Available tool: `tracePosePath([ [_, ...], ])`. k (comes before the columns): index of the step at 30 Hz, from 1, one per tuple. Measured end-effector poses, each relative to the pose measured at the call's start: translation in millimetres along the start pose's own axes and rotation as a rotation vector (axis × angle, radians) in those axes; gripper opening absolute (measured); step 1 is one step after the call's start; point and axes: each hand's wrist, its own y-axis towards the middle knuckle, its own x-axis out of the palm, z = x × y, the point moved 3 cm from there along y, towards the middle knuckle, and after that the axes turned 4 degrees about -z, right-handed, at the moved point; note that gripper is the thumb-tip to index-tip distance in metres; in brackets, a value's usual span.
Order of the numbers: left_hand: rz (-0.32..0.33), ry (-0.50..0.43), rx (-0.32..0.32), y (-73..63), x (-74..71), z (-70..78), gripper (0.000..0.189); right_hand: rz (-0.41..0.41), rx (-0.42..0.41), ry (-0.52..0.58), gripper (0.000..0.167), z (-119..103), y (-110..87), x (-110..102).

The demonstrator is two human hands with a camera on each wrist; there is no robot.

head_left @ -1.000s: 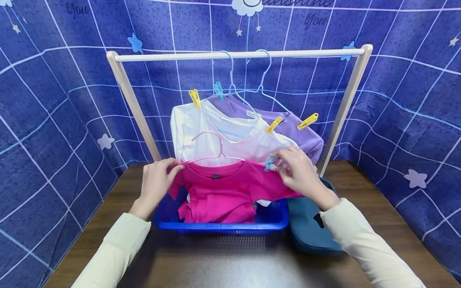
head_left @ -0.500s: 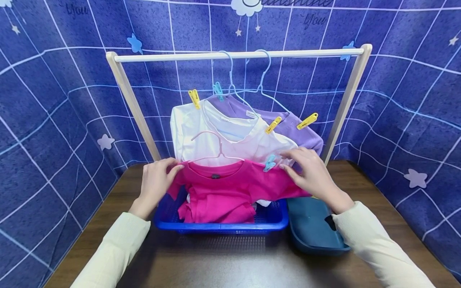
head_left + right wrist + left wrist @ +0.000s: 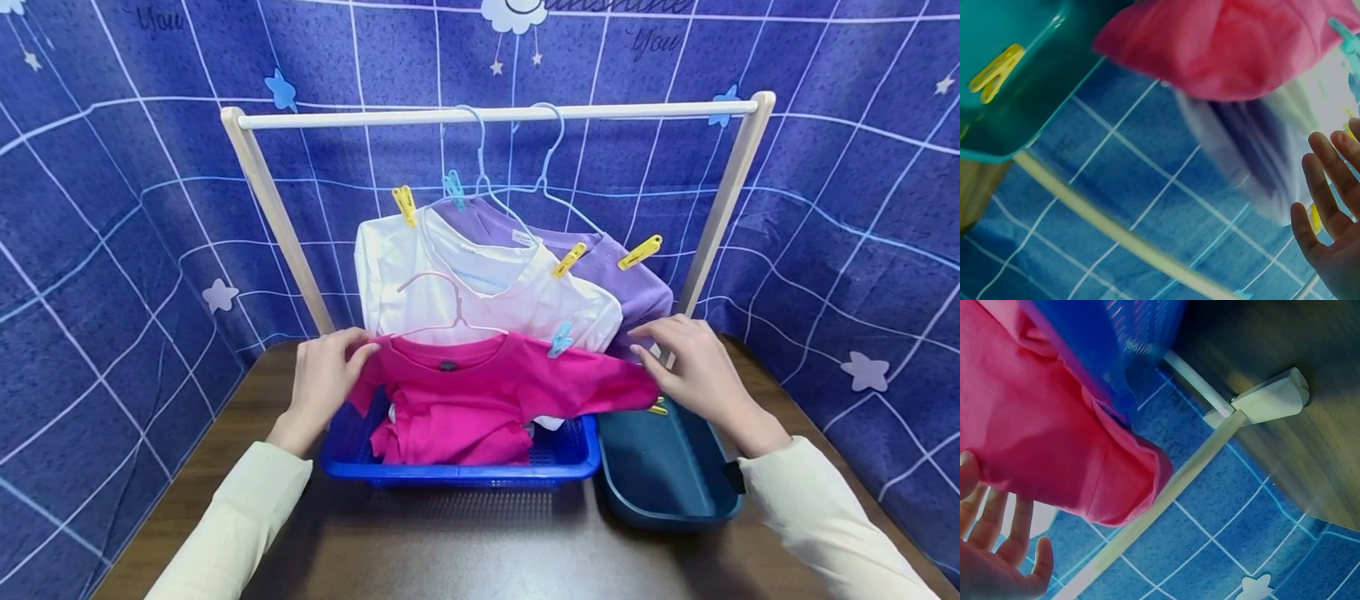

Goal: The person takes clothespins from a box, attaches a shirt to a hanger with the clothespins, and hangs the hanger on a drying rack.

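Note:
A bright pink shirt (image 3: 457,392) hangs on a pale pink hanger (image 3: 459,312), its lower part bunched in the blue basket (image 3: 465,472). My left hand (image 3: 324,382) pinches its left shoulder between thumb and fingers; in the left wrist view the sleeve (image 3: 1066,431) droops beside that hand. A light blue clothespin (image 3: 560,340) clips the shirt's right shoulder to the hanger. Off the end of the right sleeve, my right hand (image 3: 701,375) has its fingers parted and holds nothing. In the right wrist view its fingers are spread apart from the sleeve (image 3: 1229,50).
Behind, a white shirt (image 3: 405,275) and a purple shirt (image 3: 645,292) hang on blue hangers from a rack bar (image 3: 337,119), with yellow clothespins (image 3: 405,206) on them. A dark teal tray (image 3: 667,467) right of the basket holds a yellow clothespin (image 3: 997,72).
My right hand has let go of the light blue clothespin and moved right, away past the sleeve. The clothespin stays on the shirt. My left hand keeps its place on the shoulder.

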Motion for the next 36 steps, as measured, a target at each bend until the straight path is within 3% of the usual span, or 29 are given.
tracePosePath([
  [14, 0.008, 0.004, 0.002, -0.6, -2.7, -3.8, 0.016, -0.097, 0.058, -0.147, 0.012, 36.5, -28.9, -2.4],
  [18, 0.017, 0.007, 0.012, -1.2, -3.0, -5.7, 0.015, -0.136, 0.05, -0.184, 0.014, 48.3, -38.3, 5.6],
  [27, -0.001, 0.007, -0.013, -2.4, -3.7, -10.4, 0.017, -0.33, 0.122, -0.209, 0.016, 72.8, -59.7, 30.6],
  [36, -0.005, 0.008, -0.022, -2.7, -4.0, -11.2, 0.017, -0.399, 0.121, -0.231, 0.016, 90.3, -72.6, 50.0],
])
